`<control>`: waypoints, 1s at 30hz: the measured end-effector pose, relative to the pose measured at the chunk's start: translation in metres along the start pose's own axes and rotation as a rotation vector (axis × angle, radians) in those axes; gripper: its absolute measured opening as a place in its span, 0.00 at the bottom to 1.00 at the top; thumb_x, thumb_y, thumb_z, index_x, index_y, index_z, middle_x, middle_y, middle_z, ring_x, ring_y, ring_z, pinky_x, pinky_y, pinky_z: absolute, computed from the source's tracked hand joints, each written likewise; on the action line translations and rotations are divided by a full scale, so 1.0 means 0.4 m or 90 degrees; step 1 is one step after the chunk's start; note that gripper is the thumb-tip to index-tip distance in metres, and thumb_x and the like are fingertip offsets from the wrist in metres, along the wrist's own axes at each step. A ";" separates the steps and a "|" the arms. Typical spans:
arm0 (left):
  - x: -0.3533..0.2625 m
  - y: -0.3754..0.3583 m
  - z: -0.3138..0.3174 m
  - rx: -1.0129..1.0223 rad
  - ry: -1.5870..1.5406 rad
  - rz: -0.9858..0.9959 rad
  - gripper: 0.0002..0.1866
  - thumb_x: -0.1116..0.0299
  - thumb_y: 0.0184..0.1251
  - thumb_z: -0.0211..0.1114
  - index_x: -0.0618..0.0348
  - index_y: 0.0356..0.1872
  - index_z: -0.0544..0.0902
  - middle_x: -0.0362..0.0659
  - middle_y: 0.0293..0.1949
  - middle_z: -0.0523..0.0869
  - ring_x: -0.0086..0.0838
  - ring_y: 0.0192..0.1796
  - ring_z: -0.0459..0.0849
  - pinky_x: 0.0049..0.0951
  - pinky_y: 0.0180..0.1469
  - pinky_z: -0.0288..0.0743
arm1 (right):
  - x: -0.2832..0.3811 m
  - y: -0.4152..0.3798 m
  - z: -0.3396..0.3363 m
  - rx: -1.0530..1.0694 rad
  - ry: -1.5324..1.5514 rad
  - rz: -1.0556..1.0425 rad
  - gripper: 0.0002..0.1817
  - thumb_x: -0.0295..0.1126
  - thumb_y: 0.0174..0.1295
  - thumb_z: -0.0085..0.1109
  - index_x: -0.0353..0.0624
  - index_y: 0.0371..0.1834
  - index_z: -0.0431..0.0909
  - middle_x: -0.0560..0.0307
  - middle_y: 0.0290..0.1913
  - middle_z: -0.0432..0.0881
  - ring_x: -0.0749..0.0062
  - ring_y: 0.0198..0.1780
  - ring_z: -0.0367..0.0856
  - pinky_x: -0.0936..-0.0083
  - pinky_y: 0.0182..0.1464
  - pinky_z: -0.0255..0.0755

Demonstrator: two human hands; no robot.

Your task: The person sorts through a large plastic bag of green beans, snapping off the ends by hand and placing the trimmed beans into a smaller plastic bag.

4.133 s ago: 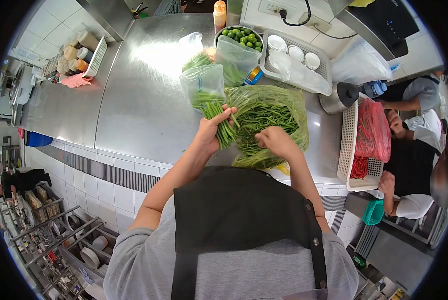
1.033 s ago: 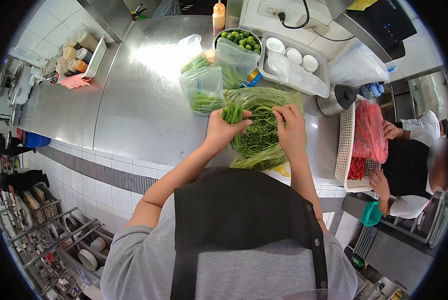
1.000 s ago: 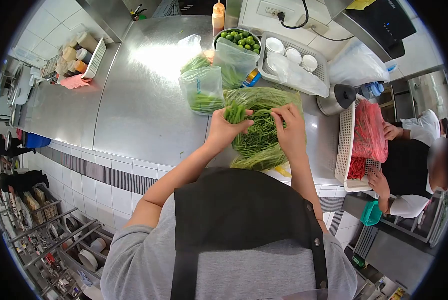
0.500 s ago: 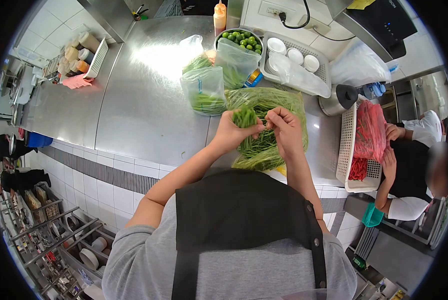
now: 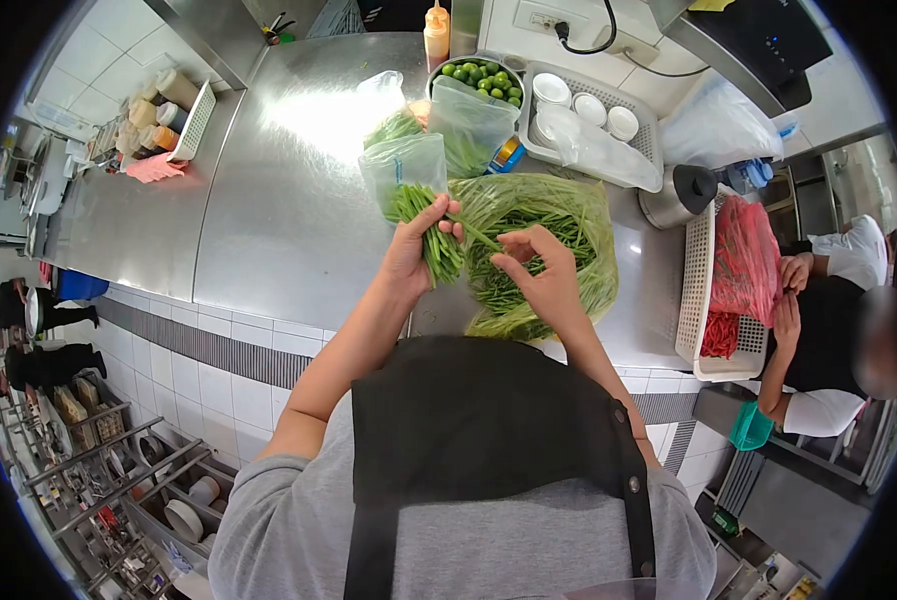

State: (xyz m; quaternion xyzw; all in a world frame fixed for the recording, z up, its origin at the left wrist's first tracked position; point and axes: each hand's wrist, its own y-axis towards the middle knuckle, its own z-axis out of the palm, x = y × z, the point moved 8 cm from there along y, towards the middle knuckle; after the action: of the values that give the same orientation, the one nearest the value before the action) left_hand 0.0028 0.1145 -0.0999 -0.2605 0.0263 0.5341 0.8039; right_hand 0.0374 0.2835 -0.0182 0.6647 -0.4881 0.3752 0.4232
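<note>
A bunch of thin green beans (image 5: 445, 255) is gripped in my left hand (image 5: 416, 246), its fingers and thumb closed round the middle. One green bean (image 5: 482, 234) sticks out of the bunch toward my right hand (image 5: 544, 278). The thumb and forefinger of that hand are at the bean's end in a loose pinch. Below and beyond lies an open clear plastic bag (image 5: 591, 215) full of more green beans (image 5: 504, 290). Behind my left hand stands a smaller clear bag (image 5: 401, 165), partly hidden by the bunch.
A bowl of limes (image 5: 482, 78), a sauce bottle (image 5: 437, 35) and a basket of white cups (image 5: 651, 150) stand at the back. To the right are a steel jug (image 5: 677, 197) and a basket (image 5: 691, 300) with red chillies, where a co-worker's hands (image 5: 791, 290) are busy.
My left hand has moved left and turned, so the bunch now lies in front of the smaller bag. My right hand has shifted slightly left and down, with a single bean now stretched between the hands.
</note>
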 end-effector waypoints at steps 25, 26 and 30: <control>0.093 -0.029 -0.096 0.001 0.089 -0.174 0.05 0.67 0.76 0.65 0.54 0.45 0.79 0.39 0.34 0.84 0.28 0.38 0.88 0.40 0.55 0.87 | -0.192 0.068 0.028 0.067 -0.350 -0.039 0.11 0.22 0.59 0.63 0.36 0.44 0.87 0.52 0.48 0.82 0.53 0.52 0.78 0.61 0.58 0.74; 0.094 -0.024 -0.110 0.001 0.090 -0.174 0.05 0.67 0.76 0.65 0.54 0.45 0.79 0.39 0.34 0.84 0.28 0.38 0.88 0.40 0.55 0.87 | -0.202 0.063 0.041 0.066 -0.350 -0.040 0.11 0.22 0.59 0.63 0.36 0.44 0.87 0.52 0.48 0.82 0.53 0.52 0.78 0.61 0.58 0.74; 0.054 -0.032 -0.086 0.014 0.141 -0.107 0.06 0.70 0.73 0.68 0.55 0.45 0.79 0.39 0.31 0.83 0.28 0.35 0.87 0.37 0.51 0.88 | -0.207 0.051 0.037 0.024 -0.485 0.003 0.06 0.23 0.59 0.63 0.37 0.38 0.85 0.54 0.43 0.82 0.56 0.53 0.78 0.61 0.57 0.73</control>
State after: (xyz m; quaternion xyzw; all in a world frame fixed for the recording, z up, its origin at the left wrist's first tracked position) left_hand 0.0315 0.1137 -0.1316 -0.3099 0.0987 0.4329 0.8407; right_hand -0.0011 0.2939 -0.0952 0.7628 -0.6053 0.1113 0.1985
